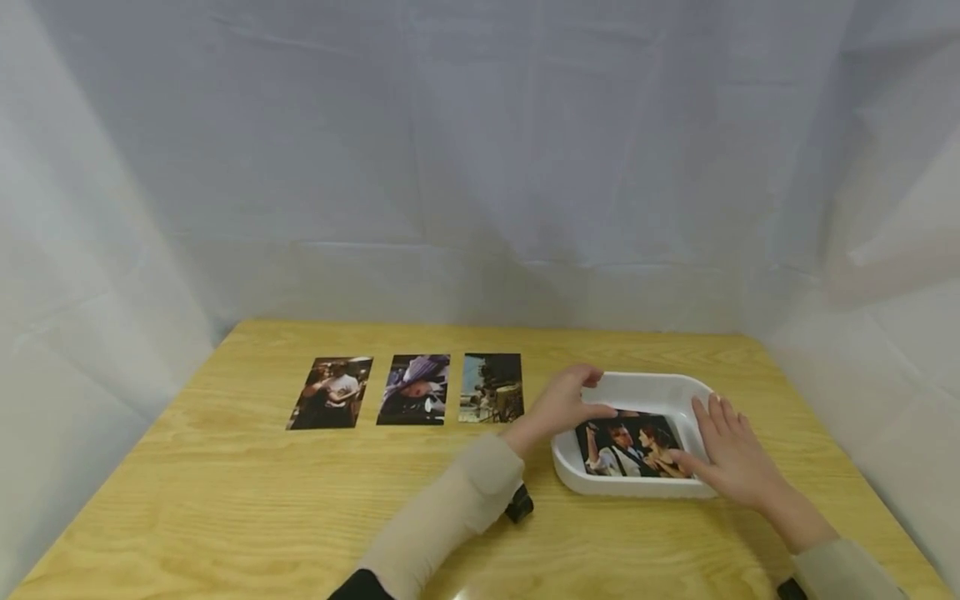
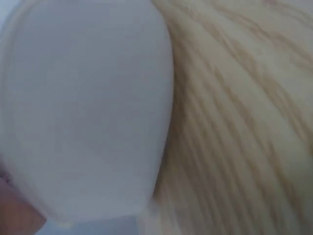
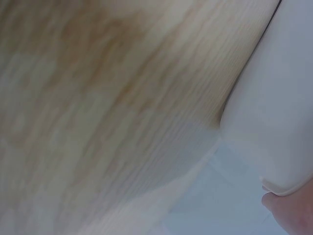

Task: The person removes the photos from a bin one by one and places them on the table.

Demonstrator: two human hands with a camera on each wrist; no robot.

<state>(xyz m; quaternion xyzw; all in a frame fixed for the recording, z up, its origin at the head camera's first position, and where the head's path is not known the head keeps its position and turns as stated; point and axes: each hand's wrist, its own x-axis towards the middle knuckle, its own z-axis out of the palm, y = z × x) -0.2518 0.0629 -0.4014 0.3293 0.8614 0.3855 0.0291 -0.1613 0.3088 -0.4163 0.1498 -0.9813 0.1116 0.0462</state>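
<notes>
A white tray (image 1: 660, 387) sits on the wooden table (image 1: 225, 500) at the right. A photo of two people (image 1: 633, 446) lies in it. My left hand (image 1: 570, 404) reaches over the tray's left rim, its fingers curled, with the thumb on the photo's upper left edge. My right hand (image 1: 723, 446) lies flat with straight fingers on the tray's right side, thumb touching the photo's right edge. The left wrist view is blurred, with the tray's white wall (image 2: 88, 112) close up. In the right wrist view the tray's outer wall (image 3: 274, 117) meets the wood.
Three photos lie in a row on the table left of the tray: one (image 1: 330, 392), a second (image 1: 415, 389) and a third (image 1: 491, 387). A white curtain (image 1: 480, 150) surrounds the table. A small black thing (image 1: 519, 504) sticks out under my left sleeve.
</notes>
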